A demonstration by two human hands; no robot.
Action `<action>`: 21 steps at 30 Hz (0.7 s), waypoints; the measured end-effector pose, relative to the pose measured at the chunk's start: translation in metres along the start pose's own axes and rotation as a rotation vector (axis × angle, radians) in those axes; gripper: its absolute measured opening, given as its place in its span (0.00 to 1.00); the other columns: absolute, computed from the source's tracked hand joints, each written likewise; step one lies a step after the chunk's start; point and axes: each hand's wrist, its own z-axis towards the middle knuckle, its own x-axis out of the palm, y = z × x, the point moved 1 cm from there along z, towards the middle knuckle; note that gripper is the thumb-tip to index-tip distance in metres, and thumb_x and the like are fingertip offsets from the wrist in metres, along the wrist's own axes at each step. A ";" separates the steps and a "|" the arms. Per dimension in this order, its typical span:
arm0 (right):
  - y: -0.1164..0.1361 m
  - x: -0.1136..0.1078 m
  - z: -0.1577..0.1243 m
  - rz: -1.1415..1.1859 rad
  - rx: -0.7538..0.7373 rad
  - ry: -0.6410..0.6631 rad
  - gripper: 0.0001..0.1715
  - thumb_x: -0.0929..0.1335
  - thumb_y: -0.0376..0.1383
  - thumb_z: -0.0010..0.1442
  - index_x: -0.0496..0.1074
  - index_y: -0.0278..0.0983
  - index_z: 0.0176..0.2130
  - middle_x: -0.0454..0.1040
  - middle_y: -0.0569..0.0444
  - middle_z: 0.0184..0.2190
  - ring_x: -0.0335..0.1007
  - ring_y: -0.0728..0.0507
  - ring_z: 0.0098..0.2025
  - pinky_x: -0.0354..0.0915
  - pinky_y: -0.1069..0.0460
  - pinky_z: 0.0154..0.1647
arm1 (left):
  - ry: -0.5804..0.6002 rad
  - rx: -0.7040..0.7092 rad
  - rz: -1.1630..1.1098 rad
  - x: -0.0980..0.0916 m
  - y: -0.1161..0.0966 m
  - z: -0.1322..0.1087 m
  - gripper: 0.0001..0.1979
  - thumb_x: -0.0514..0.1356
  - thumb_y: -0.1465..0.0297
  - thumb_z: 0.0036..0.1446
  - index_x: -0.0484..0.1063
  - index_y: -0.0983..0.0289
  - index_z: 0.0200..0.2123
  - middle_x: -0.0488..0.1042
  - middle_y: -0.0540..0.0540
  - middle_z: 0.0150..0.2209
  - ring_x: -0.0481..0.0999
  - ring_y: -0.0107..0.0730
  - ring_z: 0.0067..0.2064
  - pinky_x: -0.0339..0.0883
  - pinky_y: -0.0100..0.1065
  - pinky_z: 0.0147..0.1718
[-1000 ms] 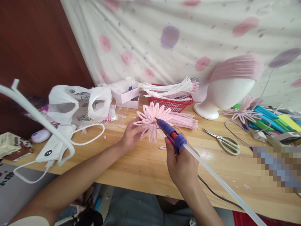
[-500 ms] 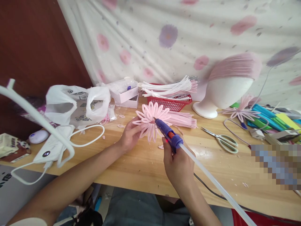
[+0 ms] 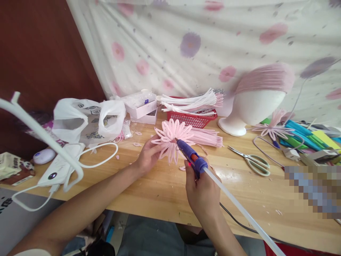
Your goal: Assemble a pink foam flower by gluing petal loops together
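Note:
My left hand is closed on the edge of a pink looped pipe-cleaner flower, holding it up over the table. In my right hand is a blue hot glue gun, my fingers wrapped round its handle. Its nozzle points at the middle of the flower; whether it touches I cannot tell. A long translucent glue stick juts from the back of the gun, and a small red light glows on its side. Behind the flower lies a bundle of pink pipe cleaners.
A red basket holds white and pink pipe cleaners. Scissors lie right of my hands, near a white foam head. To the left are a plastic bag, a white power bank and a white lamp arm. A black cord trails right.
The view has shifted slightly, so things sit a little lower in the picture. Both hands keep their holds, and the glue gun's nozzle stays at the flower's middle.

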 end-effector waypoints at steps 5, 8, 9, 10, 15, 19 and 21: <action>-0.001 0.000 0.002 0.018 -0.023 0.009 0.22 0.59 0.47 0.72 0.75 0.39 0.39 0.73 0.51 0.25 0.71 0.40 0.28 0.60 0.51 0.28 | 0.010 0.006 0.006 -0.001 0.000 0.000 0.15 0.74 0.68 0.48 0.81 0.64 0.40 0.84 0.55 0.38 0.83 0.39 0.43 0.72 0.35 0.43; -0.004 0.003 0.003 0.025 -0.036 0.015 0.24 0.58 0.49 0.72 0.75 0.38 0.40 0.72 0.52 0.24 0.69 0.41 0.24 0.59 0.51 0.26 | 0.024 0.004 0.008 -0.001 0.001 0.000 0.15 0.73 0.68 0.48 0.81 0.64 0.41 0.84 0.56 0.39 0.83 0.38 0.43 0.72 0.34 0.44; -0.006 0.004 0.003 0.009 -0.023 0.025 0.24 0.58 0.49 0.72 0.75 0.39 0.42 0.72 0.52 0.23 0.70 0.41 0.24 0.59 0.51 0.26 | 0.029 0.001 0.010 -0.001 0.001 0.000 0.15 0.73 0.67 0.49 0.81 0.65 0.41 0.84 0.56 0.40 0.83 0.38 0.44 0.72 0.34 0.45; -0.008 0.005 0.003 -0.013 0.000 0.033 0.24 0.58 0.50 0.72 0.75 0.39 0.43 0.72 0.52 0.23 0.71 0.40 0.24 0.60 0.50 0.26 | 0.033 -0.003 0.012 -0.001 0.001 0.000 0.16 0.73 0.67 0.49 0.81 0.65 0.42 0.84 0.57 0.40 0.83 0.39 0.44 0.72 0.34 0.45; -0.012 0.004 0.002 -0.045 0.047 0.053 0.24 0.59 0.51 0.71 0.75 0.39 0.46 0.74 0.52 0.23 0.74 0.38 0.28 0.62 0.49 0.29 | 0.026 -0.013 0.014 0.000 0.001 -0.001 0.18 0.73 0.67 0.49 0.80 0.65 0.44 0.85 0.58 0.41 0.83 0.40 0.45 0.72 0.35 0.47; -0.008 0.003 0.003 0.037 0.055 0.049 0.22 0.60 0.48 0.71 0.75 0.39 0.46 0.73 0.53 0.25 0.72 0.40 0.28 0.62 0.50 0.30 | 0.020 -0.014 0.004 0.001 0.000 -0.001 0.17 0.73 0.68 0.49 0.80 0.65 0.43 0.85 0.57 0.41 0.83 0.42 0.46 0.72 0.37 0.46; -0.007 0.002 0.004 0.053 0.047 0.031 0.22 0.60 0.48 0.71 0.75 0.39 0.47 0.75 0.51 0.27 0.74 0.39 0.30 0.63 0.49 0.32 | 0.018 -0.016 0.013 0.002 -0.001 -0.002 0.17 0.72 0.69 0.49 0.80 0.65 0.43 0.84 0.59 0.42 0.83 0.44 0.47 0.71 0.38 0.47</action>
